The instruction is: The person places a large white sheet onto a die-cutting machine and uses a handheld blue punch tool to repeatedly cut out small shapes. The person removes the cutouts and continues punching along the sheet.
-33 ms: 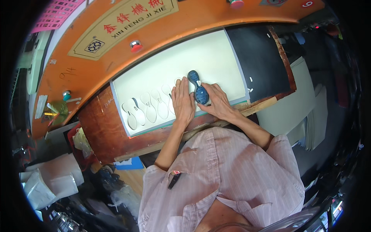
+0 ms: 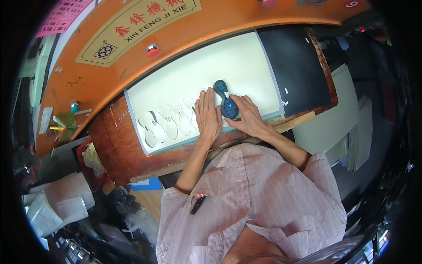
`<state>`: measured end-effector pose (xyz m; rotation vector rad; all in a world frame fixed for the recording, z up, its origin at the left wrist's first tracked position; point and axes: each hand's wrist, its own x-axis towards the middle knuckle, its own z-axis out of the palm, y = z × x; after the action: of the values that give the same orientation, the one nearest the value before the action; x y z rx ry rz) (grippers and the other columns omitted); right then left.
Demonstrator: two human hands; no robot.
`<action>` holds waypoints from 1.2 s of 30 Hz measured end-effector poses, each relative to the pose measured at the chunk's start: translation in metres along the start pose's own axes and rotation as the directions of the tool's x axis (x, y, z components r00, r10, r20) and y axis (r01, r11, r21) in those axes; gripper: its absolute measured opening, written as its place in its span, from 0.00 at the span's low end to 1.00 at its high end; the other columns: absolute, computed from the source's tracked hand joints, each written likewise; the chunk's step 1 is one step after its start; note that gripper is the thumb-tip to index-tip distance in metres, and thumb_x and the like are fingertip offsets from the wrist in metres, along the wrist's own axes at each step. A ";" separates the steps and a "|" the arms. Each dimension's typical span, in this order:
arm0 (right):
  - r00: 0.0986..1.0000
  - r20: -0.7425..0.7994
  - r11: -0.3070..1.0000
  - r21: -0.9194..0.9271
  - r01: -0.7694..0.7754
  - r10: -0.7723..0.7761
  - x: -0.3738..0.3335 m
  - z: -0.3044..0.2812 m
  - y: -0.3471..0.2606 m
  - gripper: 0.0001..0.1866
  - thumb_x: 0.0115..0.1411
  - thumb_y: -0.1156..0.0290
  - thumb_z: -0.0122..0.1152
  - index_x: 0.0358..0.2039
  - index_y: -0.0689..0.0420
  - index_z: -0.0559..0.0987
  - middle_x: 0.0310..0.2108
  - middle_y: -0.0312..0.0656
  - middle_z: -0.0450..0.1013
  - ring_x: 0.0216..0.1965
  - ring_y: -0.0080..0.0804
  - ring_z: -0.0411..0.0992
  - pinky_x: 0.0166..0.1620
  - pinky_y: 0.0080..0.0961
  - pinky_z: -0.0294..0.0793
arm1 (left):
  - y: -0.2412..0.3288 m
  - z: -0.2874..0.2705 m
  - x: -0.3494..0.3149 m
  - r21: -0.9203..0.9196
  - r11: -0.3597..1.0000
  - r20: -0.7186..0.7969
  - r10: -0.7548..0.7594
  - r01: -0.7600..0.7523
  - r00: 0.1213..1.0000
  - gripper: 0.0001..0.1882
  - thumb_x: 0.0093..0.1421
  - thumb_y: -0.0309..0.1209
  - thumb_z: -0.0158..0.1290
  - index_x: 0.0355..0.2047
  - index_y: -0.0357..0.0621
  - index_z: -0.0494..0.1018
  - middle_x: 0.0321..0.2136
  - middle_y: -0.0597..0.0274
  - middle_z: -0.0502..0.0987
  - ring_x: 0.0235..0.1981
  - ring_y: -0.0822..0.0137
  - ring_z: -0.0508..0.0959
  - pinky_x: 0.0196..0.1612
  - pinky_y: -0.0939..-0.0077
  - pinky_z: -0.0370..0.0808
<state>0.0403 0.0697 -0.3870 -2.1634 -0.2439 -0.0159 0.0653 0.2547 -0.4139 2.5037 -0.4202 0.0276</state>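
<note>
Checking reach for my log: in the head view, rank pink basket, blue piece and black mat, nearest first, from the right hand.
1. Blue piece: at the right hand's fingertips.
2. Black mat: up and right.
3. Pink basket: upper left corner.

A sheet lies on the worktop, with a mat to its right reaching toward the worktop's right edge. Along the sheet's front edge, outlines run in a row from near its front left corner to the left hand. That hand rests on the sheet, just left of the sole cutter; the right hand touches the cutter's right side. Scraps lie on the mat. A machine spans the worktop's back edge.
</note>
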 end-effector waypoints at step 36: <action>0.965 -0.239 0.994 -0.049 0.097 -0.106 -0.015 -0.099 0.052 0.23 0.58 0.70 0.74 0.53 0.60 0.78 0.51 0.45 0.73 0.43 0.40 0.78 0.46 0.34 0.79 | 0.101 0.040 0.071 -0.727 0.510 0.509 -0.050 0.460 0.859 0.29 0.80 0.49 0.37 0.48 0.34 0.78 0.36 0.63 0.81 0.36 0.76 0.77 0.43 0.79 0.76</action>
<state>0.0429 -0.0426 -0.3745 -2.1589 -0.2143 -0.3423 0.0992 0.1333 -0.3827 1.5347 -0.1346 -0.7143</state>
